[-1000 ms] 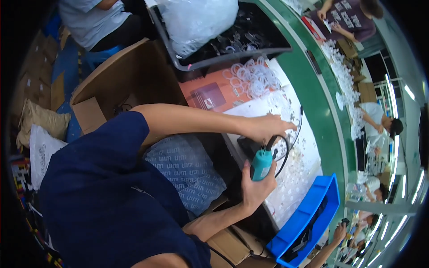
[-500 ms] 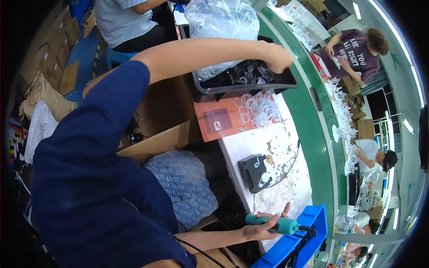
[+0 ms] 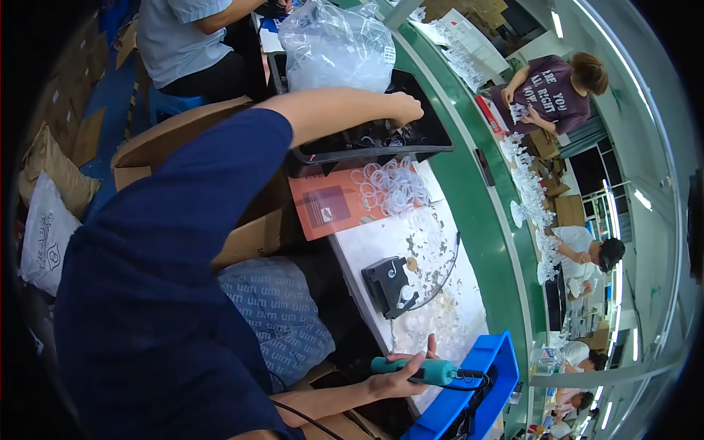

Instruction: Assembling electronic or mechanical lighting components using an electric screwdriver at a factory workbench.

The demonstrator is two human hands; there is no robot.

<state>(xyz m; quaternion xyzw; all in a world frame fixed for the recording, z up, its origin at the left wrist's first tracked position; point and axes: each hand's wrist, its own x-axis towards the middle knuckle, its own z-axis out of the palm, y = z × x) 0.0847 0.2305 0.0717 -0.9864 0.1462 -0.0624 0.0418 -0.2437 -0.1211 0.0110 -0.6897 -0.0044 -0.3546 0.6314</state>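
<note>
Left hand [image 3: 405, 108]: stretched far out over the dark tray [image 3: 433, 136], fingers curled down among the small clear parts inside; from here I cannot tell whether they have closed on a piece.
Right hand [image 3: 400, 374]: low at the near edge of the surface [image 3: 381, 242], fingers clenched around the teal tool [image 3: 425, 370], thumb lying along the top of it.
Teal tool: held roughly level, its tip pointing toward the blue bin [image 3: 469, 396]; a black cord leaves its end and runs down into that bin.
Dark tray: at the far end of the surface, against the green strip [image 3: 469, 191], holding a scatter of clear rings.
Clear plastic bag [image 3: 334, 48]: bulging, set just behind the tray.
Orange sheet [image 3: 326, 209]: lying flat just this side of the tray, a heap of clear rings [image 3: 392, 183] on its right part.
Black fixture [image 3: 390, 284]: sitting in the middle of the surface, between the orange sheet and the right hand, with bits of clear scrap strewn around it.
Cardboard box [image 3: 183, 132]: open, beside the surface under the outstretched arm.
Other people: one seated in a light shirt [image 3: 187, 37] beyond the box, another in a dark shirt [image 3: 546, 88] across the green strip, handling clear parts.
</note>
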